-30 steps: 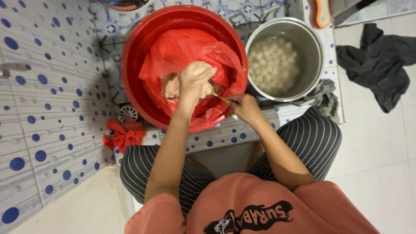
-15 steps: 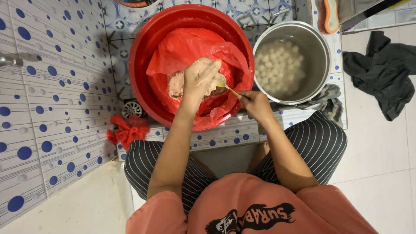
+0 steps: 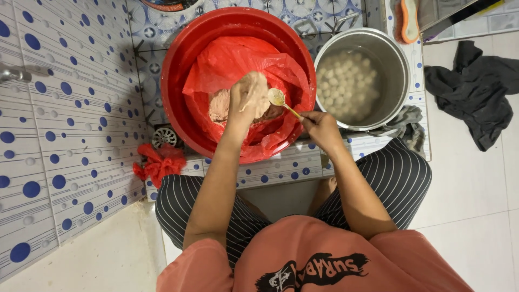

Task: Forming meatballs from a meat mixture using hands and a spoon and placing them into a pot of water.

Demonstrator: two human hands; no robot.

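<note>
A big red basin (image 3: 178, 81) lined with a red plastic bag (image 3: 232, 59) holds pale pinkish paste (image 3: 219, 105). My left hand (image 3: 247, 96), coated in paste, is closed around a lump of it above the bag. My right hand (image 3: 320, 130) grips the handle of a metal spoon (image 3: 281, 101) whose bowl touches the left hand's paste. To the right stands a steel pot (image 3: 394, 65) of water with several pale round balls (image 3: 346, 81) in it.
Blue-dotted tiles cover the floor and the wall at left. A floor drain (image 3: 164, 137) and a crumpled red bag (image 3: 157, 165) lie by my left knee. A dark cloth (image 3: 476, 92) lies on the white floor at right; a brush (image 3: 408, 19) is beyond the pot.
The view has shifted slightly. My left hand keeps squeezing paste over the basin while the spoon in my right hand has come up against it.
</note>
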